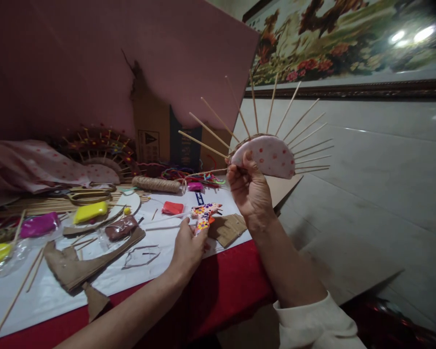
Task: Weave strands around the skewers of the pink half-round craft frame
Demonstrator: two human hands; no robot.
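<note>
Raised above the table, my right hand (252, 191) pinches a half-round piece (267, 157) covered in pale pink dotted fabric. Thin wooden sticks (290, 107) fan outward from its curved edge, and twine seems to run along that edge. My left hand (191, 245) is wrapped around the grip of a flower-patterned glue gun (203, 215), low over the white sheet, its nozzle pointing right. Just beyond the nozzle and below it lies a scrap of corrugated cardboard (227, 230). Some fingers of my left hand are hidden behind the grip.
Left of the gun lie a red clay packet (173, 208), a yellow packet (90, 212), a purple packet (39, 224) and a curved cardboard strip (90, 266). Behind are a twine roll (156, 184), scissors (89, 195) and dotted cloth (43, 162). A tiled wall (378, 179) stands right.
</note>
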